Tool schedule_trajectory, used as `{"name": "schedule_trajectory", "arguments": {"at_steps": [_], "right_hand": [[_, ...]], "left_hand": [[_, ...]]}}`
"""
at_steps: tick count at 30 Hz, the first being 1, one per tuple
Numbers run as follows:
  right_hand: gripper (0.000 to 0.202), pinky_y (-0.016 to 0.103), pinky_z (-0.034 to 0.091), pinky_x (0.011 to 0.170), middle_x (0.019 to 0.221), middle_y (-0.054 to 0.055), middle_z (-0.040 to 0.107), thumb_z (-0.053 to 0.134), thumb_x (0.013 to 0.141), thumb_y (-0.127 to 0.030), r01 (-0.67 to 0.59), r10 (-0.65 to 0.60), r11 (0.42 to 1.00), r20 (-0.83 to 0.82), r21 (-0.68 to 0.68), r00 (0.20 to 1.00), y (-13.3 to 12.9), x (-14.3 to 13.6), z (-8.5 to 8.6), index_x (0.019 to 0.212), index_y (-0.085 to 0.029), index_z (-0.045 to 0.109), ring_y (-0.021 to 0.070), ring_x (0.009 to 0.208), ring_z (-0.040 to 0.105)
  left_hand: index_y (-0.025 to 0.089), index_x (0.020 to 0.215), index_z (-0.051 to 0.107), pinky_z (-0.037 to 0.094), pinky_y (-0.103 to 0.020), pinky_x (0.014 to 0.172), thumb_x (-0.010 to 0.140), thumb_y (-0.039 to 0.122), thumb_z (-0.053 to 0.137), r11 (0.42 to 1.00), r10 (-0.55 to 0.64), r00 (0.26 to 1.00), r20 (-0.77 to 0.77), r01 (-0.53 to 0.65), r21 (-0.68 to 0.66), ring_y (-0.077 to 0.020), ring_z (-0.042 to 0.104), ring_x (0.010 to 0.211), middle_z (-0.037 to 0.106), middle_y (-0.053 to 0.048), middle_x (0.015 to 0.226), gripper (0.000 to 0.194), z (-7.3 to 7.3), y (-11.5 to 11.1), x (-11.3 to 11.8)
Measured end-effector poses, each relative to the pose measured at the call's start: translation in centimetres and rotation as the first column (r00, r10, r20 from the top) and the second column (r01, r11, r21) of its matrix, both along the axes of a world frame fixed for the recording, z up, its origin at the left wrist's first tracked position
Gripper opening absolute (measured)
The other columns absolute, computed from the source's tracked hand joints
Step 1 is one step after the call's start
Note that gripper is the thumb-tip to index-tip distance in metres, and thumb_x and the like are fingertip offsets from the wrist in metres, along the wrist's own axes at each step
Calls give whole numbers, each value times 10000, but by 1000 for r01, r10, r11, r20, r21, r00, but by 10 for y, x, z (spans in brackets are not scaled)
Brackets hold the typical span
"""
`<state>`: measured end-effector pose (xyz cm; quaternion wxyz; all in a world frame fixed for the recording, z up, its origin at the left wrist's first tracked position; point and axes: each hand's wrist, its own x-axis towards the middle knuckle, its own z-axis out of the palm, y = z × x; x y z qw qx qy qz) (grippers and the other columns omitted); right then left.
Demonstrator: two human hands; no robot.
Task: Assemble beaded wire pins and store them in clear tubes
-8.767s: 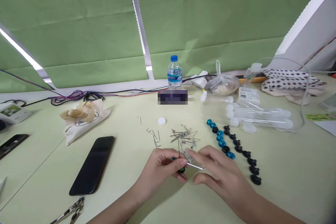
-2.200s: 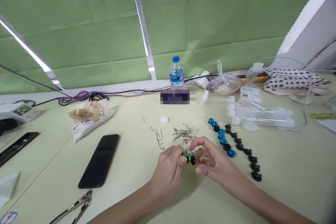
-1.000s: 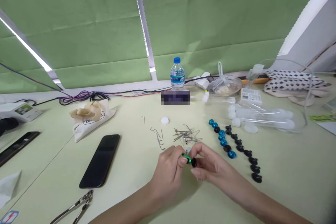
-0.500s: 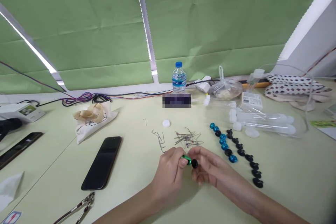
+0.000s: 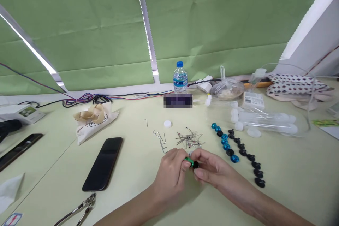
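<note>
Left hand (image 5: 171, 169) gripped one green part (image 5: 189, 161), right hand (image 5: 210, 169) one black piece (image 5: 196, 165) at its end. Six blue knobs (image 5: 234, 159), pale worktop (image 5: 137, 123), green wall covering (image 5: 92, 24).

A pale table (image 5: 127, 120) bears a phone (image 5: 102, 164), loose hex keys (image 5: 188, 139), and black parts (image 5: 256, 165).

Left hand (image 5: 171, 170) hides part of the green piece (image 5: 189, 161); bottom edge crops the cord (image 5: 69, 215).
</note>
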<state>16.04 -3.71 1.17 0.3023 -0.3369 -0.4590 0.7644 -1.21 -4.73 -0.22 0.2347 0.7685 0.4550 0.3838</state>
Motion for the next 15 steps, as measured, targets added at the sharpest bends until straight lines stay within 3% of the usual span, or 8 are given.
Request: {"name": "schedule_trajectory", "arguments": {"at_steps": [2, 3, 6, 8, 10, 12, 13, 15], "right_hand": [[405, 260, 404, 747, 1040, 32, 569, 723, 736, -428, 58, -58, 998, -13, 11, 998, 0, 0, 0, 1053, -230, 568, 142, 847, 536], [412, 267, 410, 738, 1036, 42, 569, 689, 756, -470, 60, -60, 998, -21, -20, 998, -1, 0, -1, 1062, -223, 566, 146, 832, 541], [408, 230, 364, 546, 732, 20, 572, 504, 852, -565, -12, 9, 994, -24, -108, 1000, -1, 1, -5, 889, -166, 578, 104, 578, 480], [340, 211, 337, 522, 676, -7, 547, 564, 843, -508, -26, 26, 998, -3, -62, 1000, -1, 1, -5, 843, -168, 570, 87, 553, 446], [300, 222, 396, 626, 844, 5, 581, 694, 769, -422, 31, -31, 999, 19, 15, 999, 0, 1, -4, 934, -199, 579, 102, 678, 507], [418, 273, 429, 770, 1063, 29, 564, 730, 730, -420, 85, -85, 996, -4, 21, 996, 0, 0, -2, 1067, -242, 557, 135, 825, 550], [430, 296, 435, 799, 1096, 42, 561, 691, 757, -459, 86, -86, 996, -28, -12, 996, 0, 0, -2, 1100, -246, 543, 148, 847, 563], [381, 285, 454, 706, 941, 48, 607, 545, 849, -524, 44, -50, 995, -63, -91, 997, 0, -1, -3, 1073, -216, 542, 137, 736, 574]], "left_hand": [[198, 691, 410, 345, -284, 565, 961, 404, 191, 1000, 12, 1000, 1, -12, -3, -164, 452, 594, 496, -23, 628, 405, 1, 0, -1], [198, 693, 408, 347, -285, 569, 962, 399, 192, 1000, 10, 1000, 1, -10, -5, -164, 454, 598, 503, -23, 632, 400, 1, 0, -1], [200, 695, 399, 341, -292, 565, 963, 410, 171, 1000, -7, 1000, -24, 7, 16, -166, 438, 592, 502, -25, 629, 410, 1, 0, 0], [202, 696, 395, 333, -294, 555, 961, 413, 166, 1000, 3, 999, -44, -2, 31, -167, 428, 583, 489, -22, 619, 409, 0, 1, 0], [205, 699, 402, 331, -294, 549, 962, 406, 172, 999, 25, 998, -53, -24, 31, -168, 429, 581, 484, -20, 617, 403, 0, 2, 0], [208, 697, 408, 334, -295, 553, 963, 404, 175, 999, 36, 998, -53, -35, 30, -167, 434, 581, 488, -20, 617, 404, 1, 2, 0], [209, 694, 408, 336, -296, 555, 963, 409, 169, 999, 29, 998, -56, -27, 36, -167, 434, 580, 490, -21, 618, 411, 1, 2, 1], [209, 691, 406, 336, -297, 559, 959, 432, 142, 998, -4, 997, -75, 8, 64, -167, 429, 575, 488, -23, 618, 438, 1, 1, 2]]}}
